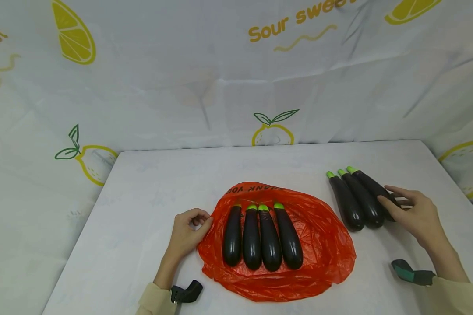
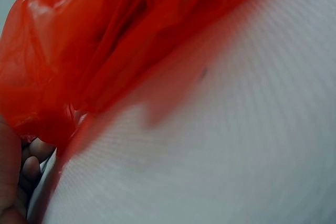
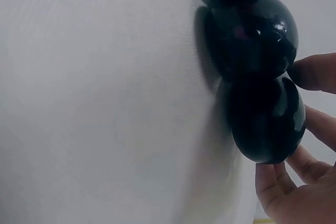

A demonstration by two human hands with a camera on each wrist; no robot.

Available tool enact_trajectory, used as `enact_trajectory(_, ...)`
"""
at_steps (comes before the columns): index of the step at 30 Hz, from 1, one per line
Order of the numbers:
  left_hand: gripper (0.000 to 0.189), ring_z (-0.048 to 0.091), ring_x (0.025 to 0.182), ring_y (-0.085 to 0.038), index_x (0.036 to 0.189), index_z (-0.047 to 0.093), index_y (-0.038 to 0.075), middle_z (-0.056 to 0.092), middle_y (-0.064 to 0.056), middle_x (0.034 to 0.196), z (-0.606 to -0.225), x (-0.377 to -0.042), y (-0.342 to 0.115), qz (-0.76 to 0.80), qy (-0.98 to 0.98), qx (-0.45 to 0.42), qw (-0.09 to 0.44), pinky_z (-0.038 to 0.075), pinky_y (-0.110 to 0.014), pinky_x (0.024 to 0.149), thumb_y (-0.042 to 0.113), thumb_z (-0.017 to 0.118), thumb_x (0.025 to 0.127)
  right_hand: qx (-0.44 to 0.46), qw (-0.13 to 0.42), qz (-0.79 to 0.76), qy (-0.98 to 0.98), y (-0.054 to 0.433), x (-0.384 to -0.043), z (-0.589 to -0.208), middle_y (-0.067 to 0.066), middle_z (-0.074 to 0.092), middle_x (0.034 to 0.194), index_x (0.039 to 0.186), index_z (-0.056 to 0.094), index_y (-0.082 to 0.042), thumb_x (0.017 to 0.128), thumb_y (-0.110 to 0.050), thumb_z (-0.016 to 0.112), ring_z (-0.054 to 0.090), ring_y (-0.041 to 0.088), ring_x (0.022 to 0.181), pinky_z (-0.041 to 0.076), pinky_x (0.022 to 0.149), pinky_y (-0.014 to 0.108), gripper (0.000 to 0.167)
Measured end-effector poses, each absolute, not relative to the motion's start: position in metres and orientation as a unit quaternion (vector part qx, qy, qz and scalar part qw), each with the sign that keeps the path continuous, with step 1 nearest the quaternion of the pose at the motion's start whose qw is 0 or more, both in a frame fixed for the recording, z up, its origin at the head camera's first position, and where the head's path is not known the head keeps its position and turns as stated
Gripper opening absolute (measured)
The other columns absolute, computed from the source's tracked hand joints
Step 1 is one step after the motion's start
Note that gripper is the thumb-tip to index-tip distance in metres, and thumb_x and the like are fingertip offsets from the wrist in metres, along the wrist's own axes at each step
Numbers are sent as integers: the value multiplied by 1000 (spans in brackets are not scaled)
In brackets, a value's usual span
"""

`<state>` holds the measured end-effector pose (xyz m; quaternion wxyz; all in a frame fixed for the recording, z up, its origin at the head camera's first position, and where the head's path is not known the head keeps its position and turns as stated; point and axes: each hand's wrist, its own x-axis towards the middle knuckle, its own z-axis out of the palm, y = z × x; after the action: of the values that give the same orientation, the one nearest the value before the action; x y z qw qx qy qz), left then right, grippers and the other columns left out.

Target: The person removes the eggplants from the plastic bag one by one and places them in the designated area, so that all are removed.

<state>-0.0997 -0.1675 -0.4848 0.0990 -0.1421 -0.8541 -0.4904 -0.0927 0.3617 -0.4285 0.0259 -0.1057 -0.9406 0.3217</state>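
In my head view, the right hand (image 1: pixel 419 214) is at the right of the frame, thumb and fingers curled about the blunt end of an eggplant (image 1: pixel 369 184), the rightmost of three lying side by side on the table (image 1: pixel 142 197). The eggplant lies to the hand's upper left in the frame, its long axis slanting from a green stem at the upper left to the blunt end at the lower right, so I have it by one end only; I judge that any lift hinges on that. Its two neighbours (image 1: pixel 360 199) sit close along its left side. The red bag (image 1: pixel 323 249), lower centre, spreads to their left under four eggplants (image 1: pixel 252 238) with stems toward the top. The left hand (image 1: pixel 186 231) is at the bag's left edge, well apart from the three; the right is plainly nearer. In my left wrist view, thumb and fingertips at the lower left pinch a fold of bag. In my right wrist view, the thumb touches the eggplant from the right, where it meets its neighbour, and fingers reach round its lower end; how firmly they press, I cannot tell.
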Motion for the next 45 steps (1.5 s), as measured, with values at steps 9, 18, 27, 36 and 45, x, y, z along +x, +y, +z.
enact_trajectory(9,8,54,70,-8,89,76,5,71,1,76,-485,-100,-167,-491,-853,-144,100,50,-21,66,12,77,87,-105,59,309,-943,358,-91,-426,39,53,128,138,57,6,97,-32,66,55,60,109,34,58,9,57)
enact_trajectory(18,6,54,70,-7,89,76,6,71,1,75,-483,-100,-167,-491,-853,-146,99,50,-22,66,12,77,87,-112,108,309,-938,352,-86,-418,32,61,124,135,62,0,95,-35,69,43,-14,86,32,66,8,54)
enact_trajectory(27,4,53,70,-6,90,76,9,71,1,75,-483,-101,-167,-491,-851,-154,107,50,-22,65,9,77,86,-97,130,324,-932,339,-78,-407,30,63,118,132,64,1,93,-31,73,36,-25,77,32,67,-1,52)
enact_trajectory(36,6,54,69,-8,89,76,6,71,1,75,-485,-100,-168,-488,-854,-149,103,50,-21,65,11,77,87,-63,166,365,-914,317,-70,-399,-34,52,93,125,69,-1,87,-22,80,48,-15,80,36,74,-5,45)
enact_trajectory(45,6,53,69,-7,89,76,6,70,0,75,-484,-100,-168,-492,-850,-155,108,49,-22,65,11,77,87,-19,186,383,-904,287,-64,-394,-36,53,96,122,72,-3,82,-11,84,50,-15,82,40,76,-5,43)
